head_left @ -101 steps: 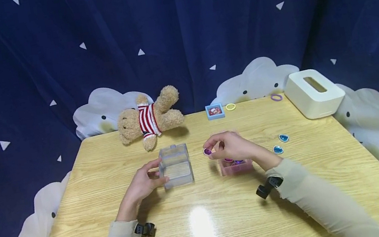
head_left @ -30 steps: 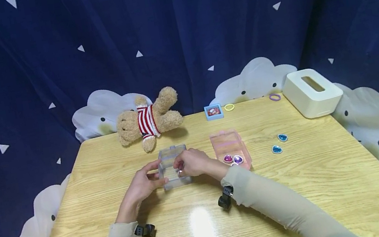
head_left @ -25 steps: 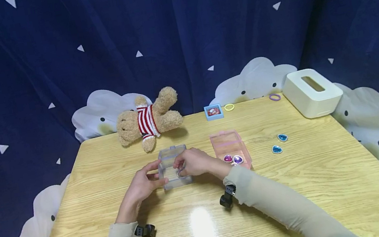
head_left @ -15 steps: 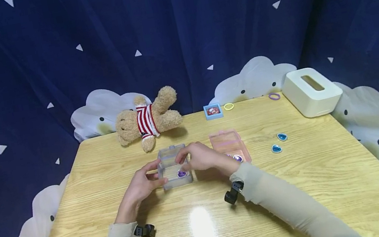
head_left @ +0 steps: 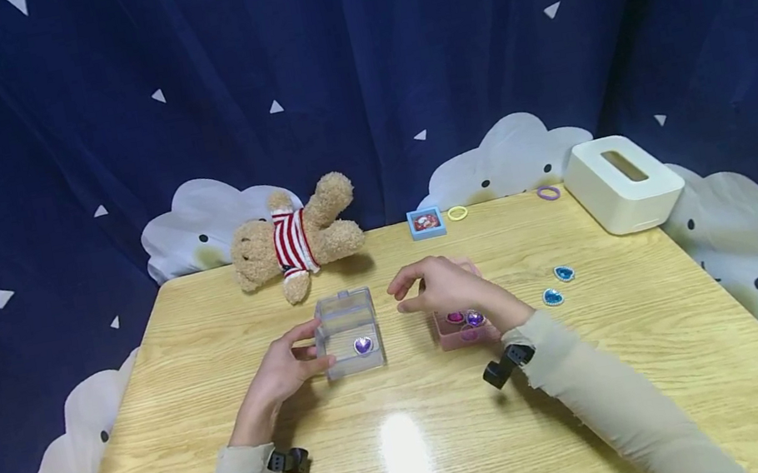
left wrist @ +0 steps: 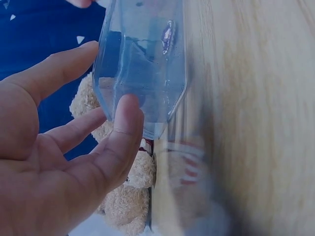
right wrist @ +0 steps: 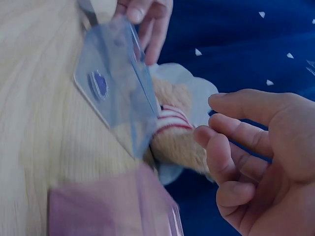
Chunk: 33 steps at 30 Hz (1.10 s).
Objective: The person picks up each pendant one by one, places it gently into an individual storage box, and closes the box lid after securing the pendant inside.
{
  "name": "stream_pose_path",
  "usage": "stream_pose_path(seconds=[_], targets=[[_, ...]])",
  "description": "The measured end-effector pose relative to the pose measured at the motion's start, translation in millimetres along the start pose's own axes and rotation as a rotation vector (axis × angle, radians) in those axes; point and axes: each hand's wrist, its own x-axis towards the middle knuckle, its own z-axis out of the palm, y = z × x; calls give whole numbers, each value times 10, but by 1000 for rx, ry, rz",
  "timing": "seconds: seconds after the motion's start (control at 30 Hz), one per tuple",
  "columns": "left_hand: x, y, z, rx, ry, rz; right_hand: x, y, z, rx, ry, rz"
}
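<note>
My left hand [head_left: 283, 372] holds the left side of an open clear plastic box [head_left: 341, 367], thumb and fingers at its edges. A purple heart-shaped gem with a pale rim [head_left: 363, 345] lies inside, at the box's right; it also shows in the right wrist view as a purple gem [right wrist: 100, 84]. Above the open pink box [head_left: 453, 342] hovers my right hand [head_left: 452, 288], fingers loosely bent and holding nothing. In the pink box lie a magenta gem [head_left: 456, 317] and a purple gem [head_left: 475, 319]. My right hand hides much of its lid.
Two blue gems [head_left: 564, 273] lie on the right of the wooden table [head_left: 533, 421]. Along the back are a teddy bear [head_left: 296, 241], a small blue frame [head_left: 427, 223], a yellow ring [head_left: 457, 213] and a purple ring [head_left: 548, 193]. A white tissue box [head_left: 624, 185] stands back right.
My right hand has carried a purple gem from the pink box into the clear box, let it go, and moved back right. The left hand has stayed at the clear box.
</note>
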Motion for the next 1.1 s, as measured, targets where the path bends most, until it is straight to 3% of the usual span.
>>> stream_pose_path(seconds=[0.37, 0.7, 1.1], targets=[[-6, 5, -4, 3, -9, 9, -286, 327, -360, -34, 113, 6], [-26, -4, 0, 1, -18, 31, -596, 656, -628, -85, 156, 127], [-12, -34, -4, 10, -25, 43, -947, 1034, -811, -89, 169, 236]])
